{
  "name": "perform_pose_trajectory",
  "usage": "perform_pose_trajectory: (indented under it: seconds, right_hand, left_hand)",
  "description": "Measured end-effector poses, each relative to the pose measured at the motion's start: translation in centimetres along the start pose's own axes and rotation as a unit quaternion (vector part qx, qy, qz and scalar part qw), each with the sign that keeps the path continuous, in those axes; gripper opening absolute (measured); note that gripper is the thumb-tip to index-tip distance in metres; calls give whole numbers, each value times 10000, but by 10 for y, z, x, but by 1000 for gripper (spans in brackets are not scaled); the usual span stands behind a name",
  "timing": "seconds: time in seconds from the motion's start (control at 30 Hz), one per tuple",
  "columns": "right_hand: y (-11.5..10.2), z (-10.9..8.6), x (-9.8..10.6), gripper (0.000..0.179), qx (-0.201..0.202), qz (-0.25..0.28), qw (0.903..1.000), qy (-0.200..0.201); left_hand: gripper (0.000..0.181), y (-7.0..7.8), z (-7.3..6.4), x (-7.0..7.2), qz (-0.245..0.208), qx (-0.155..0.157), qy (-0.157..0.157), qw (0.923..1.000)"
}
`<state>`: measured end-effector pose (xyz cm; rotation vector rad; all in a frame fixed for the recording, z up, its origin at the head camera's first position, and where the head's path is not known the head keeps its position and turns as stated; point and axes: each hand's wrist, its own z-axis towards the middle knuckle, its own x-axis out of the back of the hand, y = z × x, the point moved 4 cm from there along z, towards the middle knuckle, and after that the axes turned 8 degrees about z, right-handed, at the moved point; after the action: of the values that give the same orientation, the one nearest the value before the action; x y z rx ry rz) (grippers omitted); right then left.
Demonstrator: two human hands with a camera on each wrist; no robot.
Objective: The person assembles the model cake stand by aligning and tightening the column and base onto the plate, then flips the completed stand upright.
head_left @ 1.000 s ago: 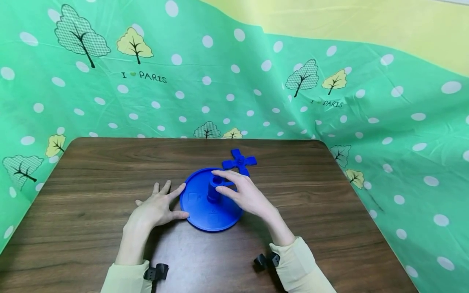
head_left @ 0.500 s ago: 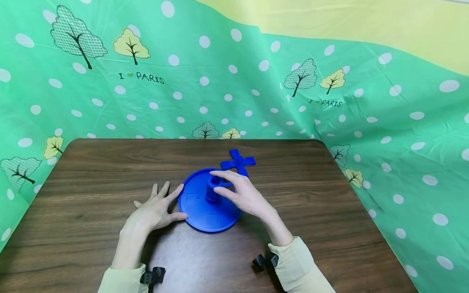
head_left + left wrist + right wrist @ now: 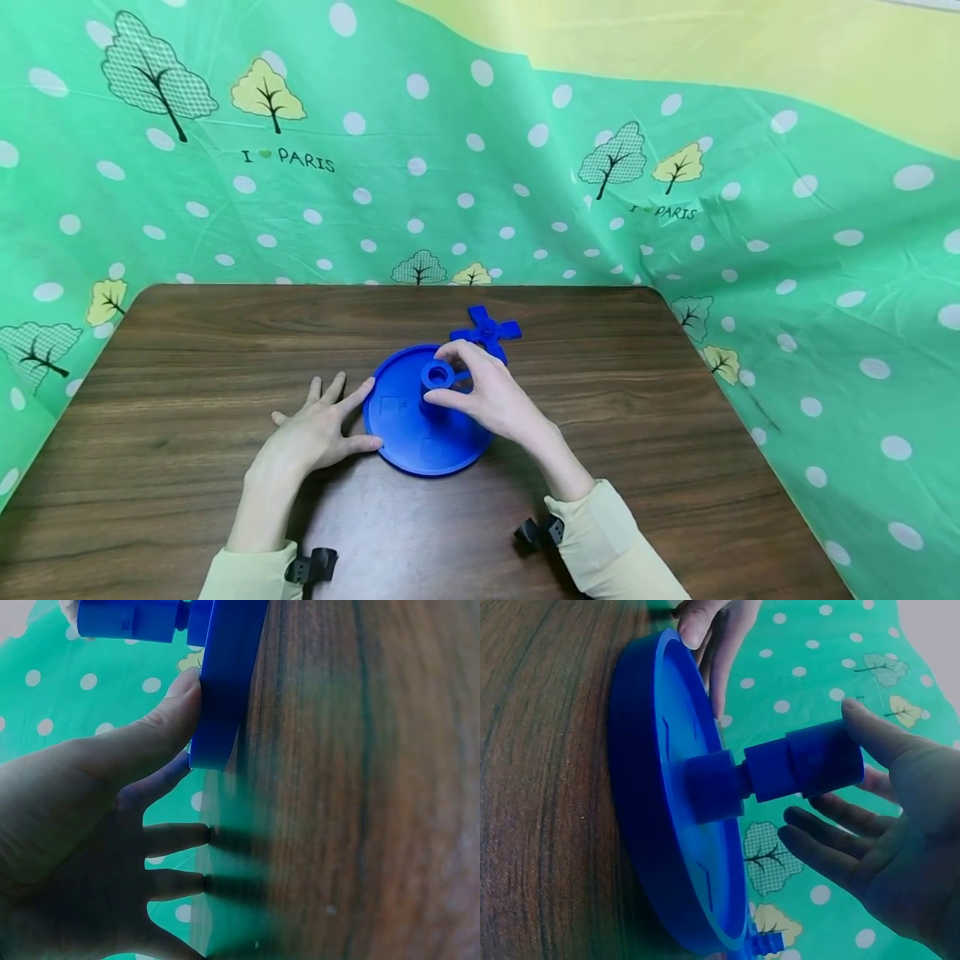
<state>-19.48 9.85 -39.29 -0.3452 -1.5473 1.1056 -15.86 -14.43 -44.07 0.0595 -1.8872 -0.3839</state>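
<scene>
A blue round base (image 3: 420,450) lies flat on the wooden table, with a raised hub at its middle. Upright on that hub stands a blue stepped cylinder (image 3: 825,759) with a hollow ringed top. My right hand (image 3: 491,398) holds the cylinder near its top, thumb on the near side and index finger on the far side; in the right wrist view the other fingers (image 3: 817,844) lie apart from it. My left hand (image 3: 311,433) rests at the base's left edge, thumb (image 3: 169,709) and index finger touching the rim, the other fingers spread on the table.
Behind the base lies a blue four-armed piece (image 3: 487,329), partly hidden by my right hand. A short blue bar (image 3: 462,377) shows between the cylinder and that hand. The dark wooden table (image 3: 187,350) ends at a green dotted cloth (image 3: 420,196).
My right hand's thumb has shifted left along the cylinder and its index finger has drawn back from over the top, so the ringed top shows more. The left hand stays at the rim.
</scene>
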Motion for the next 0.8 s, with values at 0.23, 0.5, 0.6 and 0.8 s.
perform_pose_trajectory:
  seconds: [0.23,0.5,0.6,0.8]
  right_hand:
    - [3,3,6,62,148,822,9937,-748]
    - [24,13,7,50,84,1362,9813,-1358]
    - [27,14,6,43,6,1419,9822,-1229]
    - [25,15,-1,46,64,1554,9821,-1062]
  left_hand:
    - [95,0,1,0,-10,9,-35,10000]
    - [95,1,0,0,-52,30,-77,10000]
    - [95,1,1,0,-81,39,-102,9999]
    - [96,0,1,0,-141,86,-100,9998]
